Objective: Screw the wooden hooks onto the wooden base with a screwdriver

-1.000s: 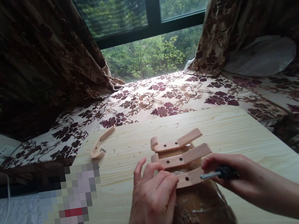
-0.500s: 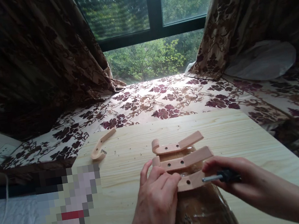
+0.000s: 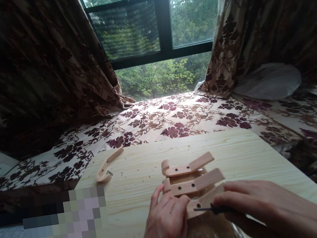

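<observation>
My left hand (image 3: 165, 217) is closed over the left end of the nearest wooden hook (image 3: 208, 199), pressing it onto a brown taped package (image 3: 208, 233). Between the fingers of my right hand (image 3: 248, 201) is a screwdriver (image 3: 216, 208) with a dark handle. Its thin shaft points left, and the tip lies just below a dark hole in that hook. Farther back, a second wooden hook (image 3: 206, 181) and a third wooden hook (image 3: 199, 163) lie across the package, each with two screws or holes showing. My left fingers partly cover the nearest hook.
Another wooden hook (image 3: 108, 166) lies on the pale wooden table (image 3: 134, 198), left of the package, with small dark bits nearby. A blurred-out patch (image 3: 71, 235) hides the left edge. Behind are a floral-covered ledge (image 3: 158, 119), patterned curtains (image 3: 229, 33) and a window (image 3: 161, 19).
My right hand has brought the screwdriver tip leftward along the nearest hook, closer to its hole. My left hand stays on the hook. The whole view has tilted up slightly.
</observation>
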`<state>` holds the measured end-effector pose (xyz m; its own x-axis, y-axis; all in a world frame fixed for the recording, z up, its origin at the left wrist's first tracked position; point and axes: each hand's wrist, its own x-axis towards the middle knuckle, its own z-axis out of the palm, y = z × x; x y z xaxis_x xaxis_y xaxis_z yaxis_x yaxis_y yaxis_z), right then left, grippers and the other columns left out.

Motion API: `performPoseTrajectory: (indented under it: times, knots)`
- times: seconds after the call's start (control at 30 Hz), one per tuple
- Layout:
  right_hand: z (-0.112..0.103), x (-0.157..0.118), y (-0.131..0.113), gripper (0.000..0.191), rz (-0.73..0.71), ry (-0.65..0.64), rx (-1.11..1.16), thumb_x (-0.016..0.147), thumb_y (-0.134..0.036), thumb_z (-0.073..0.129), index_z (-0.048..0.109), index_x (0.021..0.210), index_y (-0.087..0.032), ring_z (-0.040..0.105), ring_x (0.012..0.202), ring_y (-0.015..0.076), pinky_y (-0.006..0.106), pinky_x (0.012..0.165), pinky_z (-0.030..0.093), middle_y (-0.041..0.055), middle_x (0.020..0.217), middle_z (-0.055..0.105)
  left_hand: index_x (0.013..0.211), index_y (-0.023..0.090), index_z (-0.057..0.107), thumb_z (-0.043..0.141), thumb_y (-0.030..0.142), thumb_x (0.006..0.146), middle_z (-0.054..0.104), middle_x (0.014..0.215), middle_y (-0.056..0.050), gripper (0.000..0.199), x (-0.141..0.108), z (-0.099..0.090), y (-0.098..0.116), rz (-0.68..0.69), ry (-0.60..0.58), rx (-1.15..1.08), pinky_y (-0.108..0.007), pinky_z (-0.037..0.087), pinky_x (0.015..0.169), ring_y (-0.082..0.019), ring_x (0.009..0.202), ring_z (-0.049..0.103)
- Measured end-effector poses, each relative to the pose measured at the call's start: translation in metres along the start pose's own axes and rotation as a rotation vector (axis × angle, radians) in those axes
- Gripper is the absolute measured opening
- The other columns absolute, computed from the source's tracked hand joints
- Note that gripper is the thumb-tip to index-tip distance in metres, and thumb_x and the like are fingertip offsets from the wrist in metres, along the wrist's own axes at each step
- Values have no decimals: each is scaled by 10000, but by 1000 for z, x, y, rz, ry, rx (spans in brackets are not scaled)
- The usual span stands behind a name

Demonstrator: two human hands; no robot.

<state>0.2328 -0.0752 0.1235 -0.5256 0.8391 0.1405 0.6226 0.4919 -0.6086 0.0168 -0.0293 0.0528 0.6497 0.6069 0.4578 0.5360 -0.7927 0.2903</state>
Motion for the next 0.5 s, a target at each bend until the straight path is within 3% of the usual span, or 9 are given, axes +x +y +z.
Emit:
performPoseTrajectory:
  times: [0.23,0.5]
  knots:
    - [-6,27,-26,269,-86,70,-13,737,-24,564,606,932,-205,641,817,134,157,769,483,39,946,681,943,206,479,396,68,839,595,735,16,192,-2,-2,-1,4,-9,35,-479,371,949,-139,764,588]
    - [-5,23,-21,181,-26,-33,-107,747,-76,528,610,869,-183,631,791,193,285,792,501,71,865,670,938,214,487,386,58,831,607,749,15,214,-4,-1,-3,-3,-11,23,-492,382,952,-144,770,594]
